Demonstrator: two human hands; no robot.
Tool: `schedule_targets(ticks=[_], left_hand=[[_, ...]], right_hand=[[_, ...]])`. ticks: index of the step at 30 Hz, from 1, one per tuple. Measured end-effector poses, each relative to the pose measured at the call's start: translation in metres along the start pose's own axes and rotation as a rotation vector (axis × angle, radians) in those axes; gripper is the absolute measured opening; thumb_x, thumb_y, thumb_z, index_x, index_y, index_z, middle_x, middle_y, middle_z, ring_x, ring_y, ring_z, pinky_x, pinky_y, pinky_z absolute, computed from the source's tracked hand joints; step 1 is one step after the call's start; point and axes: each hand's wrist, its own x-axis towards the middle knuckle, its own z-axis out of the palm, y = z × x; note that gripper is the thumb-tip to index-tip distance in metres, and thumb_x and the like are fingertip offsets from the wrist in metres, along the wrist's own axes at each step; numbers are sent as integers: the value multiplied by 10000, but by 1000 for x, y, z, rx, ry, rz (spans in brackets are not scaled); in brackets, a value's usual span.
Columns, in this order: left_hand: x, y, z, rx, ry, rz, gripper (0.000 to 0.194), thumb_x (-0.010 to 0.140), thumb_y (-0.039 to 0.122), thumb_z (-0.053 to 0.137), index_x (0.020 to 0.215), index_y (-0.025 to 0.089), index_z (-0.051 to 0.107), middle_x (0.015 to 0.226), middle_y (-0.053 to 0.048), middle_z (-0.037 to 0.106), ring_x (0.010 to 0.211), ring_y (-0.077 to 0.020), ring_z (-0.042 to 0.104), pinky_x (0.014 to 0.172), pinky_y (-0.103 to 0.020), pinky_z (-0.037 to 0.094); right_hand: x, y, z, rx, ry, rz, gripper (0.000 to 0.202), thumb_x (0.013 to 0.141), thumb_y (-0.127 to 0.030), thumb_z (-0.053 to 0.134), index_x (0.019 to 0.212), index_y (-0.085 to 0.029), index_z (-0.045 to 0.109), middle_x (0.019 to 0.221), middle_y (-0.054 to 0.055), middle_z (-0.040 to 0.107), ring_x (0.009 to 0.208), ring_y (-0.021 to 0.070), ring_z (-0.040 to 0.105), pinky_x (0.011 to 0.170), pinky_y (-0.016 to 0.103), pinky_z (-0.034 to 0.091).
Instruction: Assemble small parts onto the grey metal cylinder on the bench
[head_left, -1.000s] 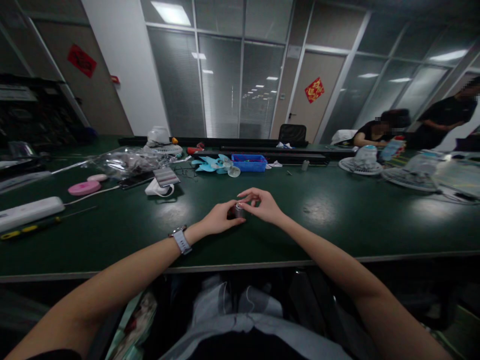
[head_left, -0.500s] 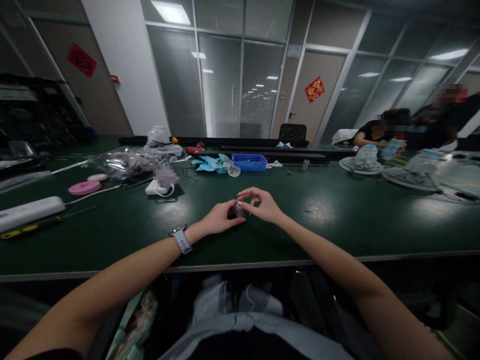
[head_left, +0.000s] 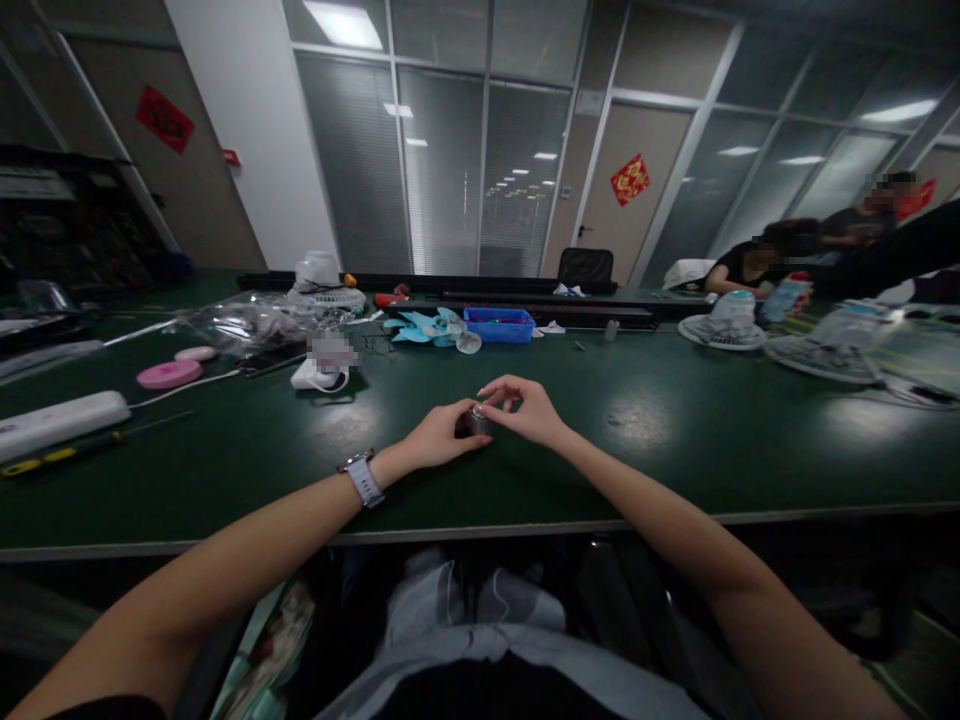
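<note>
While the left hand (head_left: 439, 438) grips a small grey cylinder (head_left: 479, 425) just below the frame's centre, the right hand (head_left: 531, 414) brings its thumb to the top, whether pinching I cannot tell

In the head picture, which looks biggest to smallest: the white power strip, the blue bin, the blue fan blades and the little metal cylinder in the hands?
1. White power strip: largest, though cut off by the edge.
2. Blue bin and light blue fan blades: too alike to rank.
3. Metal cylinder: smallest, partly covered.
</note>
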Motion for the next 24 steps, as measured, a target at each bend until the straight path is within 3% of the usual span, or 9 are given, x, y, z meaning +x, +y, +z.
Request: schedule_targets(ticks=[5, 9, 14, 24], left_hand=[[0, 1, -1, -23, -3, -12, 471, 777, 456, 639, 1133, 159, 556, 896, -49, 657, 719, -170, 606, 638, -278, 466], [0, 0, -1, -4, -3, -7, 484, 779, 448, 635, 1155, 154, 550, 871, -47, 659, 706, -170, 605, 628, -273, 460], [1, -1, -1, 2, -16, -8, 503, 779, 446, 635, 1178, 155, 543, 898, -54, 665, 720, -171, 612, 653, -277, 471], [0, 1, -1, 2, -5, -3, 468, 783, 458, 629, 1137, 161, 556, 875, -46, 654, 705, -168, 606, 626, -272, 468]], right_hand=[[-1, -7, -1, -12, 4, 0, 301, 780, -369, 653, 998, -160, 650, 880, 50, 689, 500, 61, 501, 459, 195, 384], [-2, -10, -2, 23, -42, -31, 261, 804, -325, 627, 1005, -160, 647, 965, 77, 699, 683, 123, 633, 530, 211, 457], [-1, -6, -2, 5, -50, -50, 230, 798, -305, 637, 981, -167, 655, 944, 76, 711, 784, 165, 665, 575, 237, 481], [-1, -5, -2, -35, -13, -22, 272, 793, -357, 646, 985, -164, 658, 846, 49, 691, 557, 91, 546, 508, 217, 422]])
